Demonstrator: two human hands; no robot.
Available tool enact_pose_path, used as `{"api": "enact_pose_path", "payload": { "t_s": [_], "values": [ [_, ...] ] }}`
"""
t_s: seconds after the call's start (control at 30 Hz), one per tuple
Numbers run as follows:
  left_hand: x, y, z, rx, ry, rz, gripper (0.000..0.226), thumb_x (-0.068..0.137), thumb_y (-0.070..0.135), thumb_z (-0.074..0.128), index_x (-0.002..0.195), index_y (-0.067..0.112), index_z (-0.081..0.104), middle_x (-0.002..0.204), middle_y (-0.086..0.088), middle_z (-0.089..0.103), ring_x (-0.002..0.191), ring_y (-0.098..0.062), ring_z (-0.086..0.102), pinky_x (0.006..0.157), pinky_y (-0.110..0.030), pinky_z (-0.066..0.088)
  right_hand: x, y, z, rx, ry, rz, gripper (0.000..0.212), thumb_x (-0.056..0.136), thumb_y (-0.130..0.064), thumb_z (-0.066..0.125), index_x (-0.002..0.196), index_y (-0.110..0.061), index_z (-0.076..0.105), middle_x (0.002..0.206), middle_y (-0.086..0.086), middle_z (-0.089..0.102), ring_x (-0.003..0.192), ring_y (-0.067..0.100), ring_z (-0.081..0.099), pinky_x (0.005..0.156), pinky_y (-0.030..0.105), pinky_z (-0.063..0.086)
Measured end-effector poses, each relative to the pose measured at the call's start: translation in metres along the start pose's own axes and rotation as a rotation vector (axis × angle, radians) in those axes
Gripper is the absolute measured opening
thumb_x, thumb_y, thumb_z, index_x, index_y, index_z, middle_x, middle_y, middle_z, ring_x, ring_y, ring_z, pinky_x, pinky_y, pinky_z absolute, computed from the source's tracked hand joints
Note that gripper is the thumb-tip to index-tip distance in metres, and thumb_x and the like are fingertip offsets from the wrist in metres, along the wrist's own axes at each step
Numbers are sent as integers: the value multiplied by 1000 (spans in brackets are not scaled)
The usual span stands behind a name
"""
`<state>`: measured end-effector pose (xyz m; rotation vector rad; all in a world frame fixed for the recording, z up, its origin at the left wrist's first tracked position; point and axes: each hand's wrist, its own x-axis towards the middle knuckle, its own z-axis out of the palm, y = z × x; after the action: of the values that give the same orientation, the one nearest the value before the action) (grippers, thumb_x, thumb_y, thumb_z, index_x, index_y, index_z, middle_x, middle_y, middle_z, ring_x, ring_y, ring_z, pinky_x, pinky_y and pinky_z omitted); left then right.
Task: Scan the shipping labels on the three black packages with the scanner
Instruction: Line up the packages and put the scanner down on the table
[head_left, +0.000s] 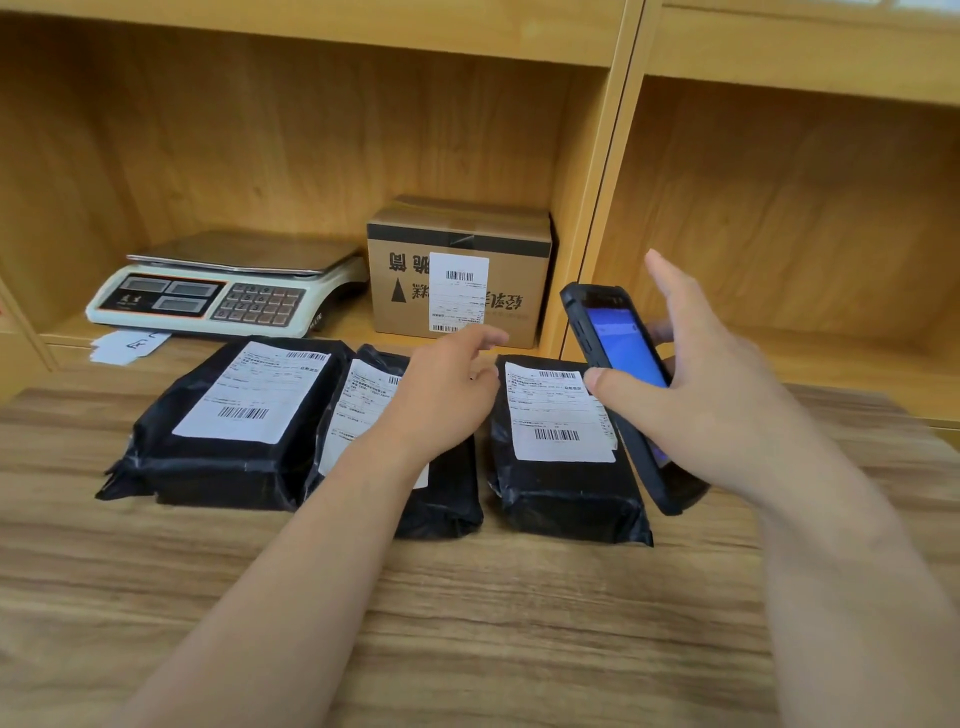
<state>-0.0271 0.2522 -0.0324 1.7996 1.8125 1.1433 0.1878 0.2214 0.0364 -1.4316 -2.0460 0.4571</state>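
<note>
Three black packages lie side by side on the wooden table, each with a white shipping label on top: the left package (228, 431), the middle package (447, 493) and the right package (561, 467). My right hand (706, 400) grips a black handheld scanner (618, 353) with a lit blue screen, tilted upright just right of the right package. My left hand (447, 389) hovers over the middle package with fingers apart, covering part of its label.
A white electronic scale (223, 288) and a labelled cardboard box (460, 270) stand on the shelf behind the packages. A paper slip (127, 345) lies in front of the scale. An upright wooden shelf divider (597, 208) rises behind the scanner.
</note>
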Motion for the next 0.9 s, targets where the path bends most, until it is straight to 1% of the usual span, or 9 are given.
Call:
{"api": "enact_pose_path", "payload": {
  "t_s": [0.13, 0.23, 0.4, 0.5, 0.57, 0.67, 0.73, 0.8, 0.9],
  "values": [
    [0, 2, 1, -6, 45, 63, 49, 101, 8, 55, 145, 30, 57, 143, 7, 65, 137, -13, 54, 104, -23, 41, -3, 2, 3, -25, 18, 21, 107, 66, -65, 61, 154, -53, 2, 144, -12, 47, 116, 27, 57, 92, 51, 51],
    [0, 1, 0, -44, 66, 84, 52, 100, 9, 56, 147, 32, 53, 138, 8, 67, 134, -11, 54, 109, -30, 45, -5, 8, 7, -33, 9, 49, 106, 69, -62, 64, 153, -54, 1, 142, -12, 49, 112, 29, 60, 91, 50, 51],
    [-6, 11, -4, -43, 69, 91, 51, 101, 11, 60, 147, 31, 54, 141, 8, 66, 137, -11, 54, 115, -36, 44, -12, 18, 4, -57, 36, 82, 105, 75, -57, 68, 156, -49, 2, 139, -10, 51, 113, 24, 56, 89, 46, 51],
    [-20, 19, -5, -21, 49, 141, 49, 100, 13, 60, 146, 30, 55, 141, 8, 66, 131, -9, 56, 107, -27, 44, -20, 20, 0, -55, 48, 95, 105, 72, -59, 66, 155, -50, 2, 132, -9, 54, 105, 23, 60, 82, 47, 55],
    [-30, 20, -5, -6, 30, 150, 51, 100, 15, 62, 148, 31, 52, 143, 10, 65, 130, -7, 56, 105, -24, 42, -26, 21, -2, -54, 61, 91, 106, 71, -59, 66, 155, -50, 3, 134, -8, 53, 106, 25, 60, 82, 48, 56],
    [-48, 13, -6, -62, -7, 88, 62, 100, 16, 63, 155, 34, 41, 144, 9, 65, 134, -11, 57, 113, -34, 46, -36, 25, 0, -59, 74, 106, 105, 73, -59, 67, 156, -49, 3, 137, -7, 52, 114, 25, 56, 86, 48, 54],
    [-63, 5, -10, -73, -20, 40, 65, 101, 14, 62, 156, 37, 37, 139, 11, 66, 133, -11, 57, 115, -39, 47, -47, 30, 3, -67, 83, 138, 105, 70, -63, 64, 155, -51, 2, 136, -7, 54, 112, 27, 58, 88, 46, 53],
    [-76, -2, -17, -47, -30, 10, 63, 101, 13, 61, 153, 41, 38, 129, 15, 66, 129, -7, 56, 116, -41, 47, -60, 35, 8, -67, 73, 171, 105, 69, -63, 63, 154, -52, 2, 134, -5, 57, 109, 30, 60, 87, 43, 51],
    [-94, -12, -23, -11, -40, -44, 61, 102, 16, 60, 154, 38, 39, 134, 12, 66, 131, -11, 58, 114, -40, 47, -76, 43, 14, -67, 32, 204, 104, 75, -55, 67, 158, -46, 5, 143, -2, 54, 124, 30, 50, 85, 38, 40]
  ]
}}
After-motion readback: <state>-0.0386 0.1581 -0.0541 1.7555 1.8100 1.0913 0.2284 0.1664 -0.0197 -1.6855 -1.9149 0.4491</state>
